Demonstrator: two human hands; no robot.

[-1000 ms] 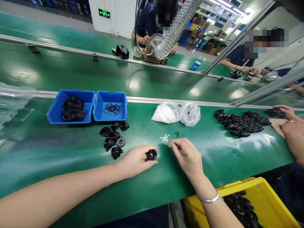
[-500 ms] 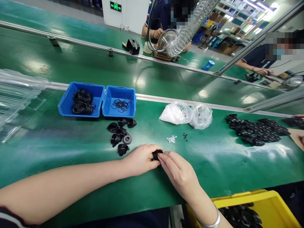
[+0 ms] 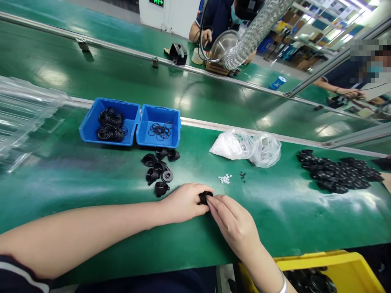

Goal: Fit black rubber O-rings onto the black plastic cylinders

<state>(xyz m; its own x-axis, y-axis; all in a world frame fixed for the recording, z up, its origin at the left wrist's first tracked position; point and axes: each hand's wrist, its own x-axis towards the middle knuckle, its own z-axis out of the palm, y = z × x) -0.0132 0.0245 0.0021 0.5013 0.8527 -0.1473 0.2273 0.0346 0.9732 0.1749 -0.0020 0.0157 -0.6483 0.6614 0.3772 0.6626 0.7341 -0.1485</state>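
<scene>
Left fingers (image 3: 201, 209) grip a black cup (image 3: 203, 198), long axis slanting, mouth up-right at pinched right fingers (image 3: 219, 205).

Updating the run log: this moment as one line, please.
left hand: holding black part; right hand: fingers at its open end; white pieces: on table

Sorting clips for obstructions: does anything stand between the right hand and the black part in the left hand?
Nothing visible does. The right hand is at the open end of the black part, which the left hand holds. Its inside is largely hidden.
</scene>
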